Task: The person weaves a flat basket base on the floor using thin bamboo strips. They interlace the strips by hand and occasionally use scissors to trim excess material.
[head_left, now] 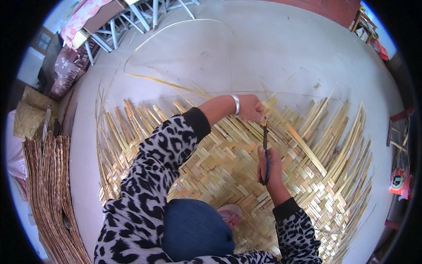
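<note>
Head view: person is crouching on a woven bamboo mat point(211, 171) that is covering most of the grey floor point(281, 53), w/ loose strip ends fanning out at 10 and 2 o'clock. Left hand point(250, 108), just above centre at approx 12 o'clock, is closing its fingers round a loose bamboo strip point(303, 145) at the mat's far edge; a silver bracelet point(236, 104) is sitting on that wrist. Fingers are pressed together in a pinch on the strip; exact contact pt is hard to see. Right hand point(269, 169), right of centre, is gripping scissors point(265, 154) by the dark handles, fingers curled shut round them; the blades are pointing up toward 12 o'clock, tip ending just beside the left hand. Can't tell if blades are apart or together. Both arms are wearing black-and-white leopard-print sleeves point(149, 185). A blue-clad knee point(195, 229) is showing at 6 o'clock, w/ a pink shoe point(229, 215) resting on the mat next to it.

A long thin strip point(176, 31) is arching over the floor at 11–12 o'clock. At 8 o'clock, a stack of brown mats point(50, 193) is lying beside the weave. At 11 o'clock, metal frame legs point(132, 20) are standing under a floral cloth point(81, 17). At 3 o'clock, a red object point(399, 180) is sitting near the rim.
</note>
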Motion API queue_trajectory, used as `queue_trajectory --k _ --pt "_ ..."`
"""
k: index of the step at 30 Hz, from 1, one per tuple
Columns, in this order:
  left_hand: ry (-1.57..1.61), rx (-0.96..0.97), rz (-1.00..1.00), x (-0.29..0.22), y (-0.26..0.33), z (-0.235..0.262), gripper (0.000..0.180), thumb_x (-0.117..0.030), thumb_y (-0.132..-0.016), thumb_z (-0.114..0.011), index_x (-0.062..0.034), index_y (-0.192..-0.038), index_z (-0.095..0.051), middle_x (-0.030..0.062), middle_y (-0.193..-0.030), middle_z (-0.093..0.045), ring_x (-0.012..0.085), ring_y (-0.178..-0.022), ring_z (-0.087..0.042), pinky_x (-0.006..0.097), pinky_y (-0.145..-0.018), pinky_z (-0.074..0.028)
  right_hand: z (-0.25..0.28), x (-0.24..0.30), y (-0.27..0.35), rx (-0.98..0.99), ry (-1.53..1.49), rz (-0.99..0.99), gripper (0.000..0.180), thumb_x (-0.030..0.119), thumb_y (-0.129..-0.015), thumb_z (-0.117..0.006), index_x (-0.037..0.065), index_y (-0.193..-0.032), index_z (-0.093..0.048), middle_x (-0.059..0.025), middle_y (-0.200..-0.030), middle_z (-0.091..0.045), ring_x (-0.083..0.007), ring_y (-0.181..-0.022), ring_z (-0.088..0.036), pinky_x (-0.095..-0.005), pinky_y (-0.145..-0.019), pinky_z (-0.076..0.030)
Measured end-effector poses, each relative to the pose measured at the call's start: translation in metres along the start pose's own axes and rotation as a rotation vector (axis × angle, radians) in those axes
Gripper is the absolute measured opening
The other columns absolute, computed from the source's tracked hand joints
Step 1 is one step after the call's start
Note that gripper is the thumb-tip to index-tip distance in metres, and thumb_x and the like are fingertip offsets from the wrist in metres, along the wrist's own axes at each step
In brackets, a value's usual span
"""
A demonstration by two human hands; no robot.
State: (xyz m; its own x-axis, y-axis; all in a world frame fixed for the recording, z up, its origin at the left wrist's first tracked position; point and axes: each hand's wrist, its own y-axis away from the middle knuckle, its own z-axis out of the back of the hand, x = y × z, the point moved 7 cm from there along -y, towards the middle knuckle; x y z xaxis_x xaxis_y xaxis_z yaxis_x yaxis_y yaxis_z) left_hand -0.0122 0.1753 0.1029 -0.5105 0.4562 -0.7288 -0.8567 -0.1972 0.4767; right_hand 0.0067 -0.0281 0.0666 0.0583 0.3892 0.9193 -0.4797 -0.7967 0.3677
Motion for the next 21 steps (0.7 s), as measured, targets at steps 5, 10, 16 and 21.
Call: queue_trajectory --k 5,10,16,21 --pt "0.093 0.388 -0.150 -0.030 0.003 -0.135 0.027 -0.030 -0.087 -0.064 -0.0035 -0.085 -0.068 0.0045 -0.075 -0.067 0.0101 -0.069 -0.061 0.029 -0.065 -0.051 0.070 -0.051 0.058 0.029 0.689 0.053 0.038 0.042 -0.091 -0.060 0.005 -0.088 -0.050 -0.0119 -0.058 -0.055 -0.0287 -0.054 -0.060 -0.0408 -0.051 -0.048" --pt "0.181 0.349 -0.189 -0.033 -0.032 -0.211 0.033 -0.036 -0.092 -0.062 -0.0046 -0.102 -0.066 0.0093 -0.099 -0.069 0.0168 -0.094 -0.065 0.033 -0.082 -0.051 0.134 -0.089 0.127 0.416 1.129 -0.002 0.034 0.037 -0.087 -0.063 0.007 -0.103 -0.059 -0.0158 -0.092 -0.064 -0.0353 -0.088 -0.064 -0.0463 -0.073 -0.052" --pt "1.239 0.012 0.252 -0.009 -0.102 -0.192 0.043 -0.033 -0.097 -0.056 -0.0031 -0.127 -0.049 0.0125 -0.124 -0.060 0.0265 -0.113 -0.060 0.041 -0.095 -0.048 0.230 -0.066 0.069 0.017 1.053 0.050 0.038 0.028 -0.088 -0.064 0.008 -0.120 -0.058 -0.0175 -0.109 -0.061 -0.0356 -0.101 -0.060 -0.0454 -0.085 -0.050" --pt "1.463 -0.181 0.228 -0.017 -0.115 -0.184 0.045 -0.034 -0.096 -0.058 0.0015 -0.123 -0.049 0.0151 -0.127 -0.056 0.0265 -0.119 -0.056 0.042 -0.100 -0.045 0.273 -0.058 -0.011 -0.047 1.017 0.016 0.046 0.021 -0.086 -0.066 0.004 -0.127 -0.054 -0.0174 -0.120 -0.060 -0.0360 -0.112 -0.057 -0.0433 -0.095 -0.047"
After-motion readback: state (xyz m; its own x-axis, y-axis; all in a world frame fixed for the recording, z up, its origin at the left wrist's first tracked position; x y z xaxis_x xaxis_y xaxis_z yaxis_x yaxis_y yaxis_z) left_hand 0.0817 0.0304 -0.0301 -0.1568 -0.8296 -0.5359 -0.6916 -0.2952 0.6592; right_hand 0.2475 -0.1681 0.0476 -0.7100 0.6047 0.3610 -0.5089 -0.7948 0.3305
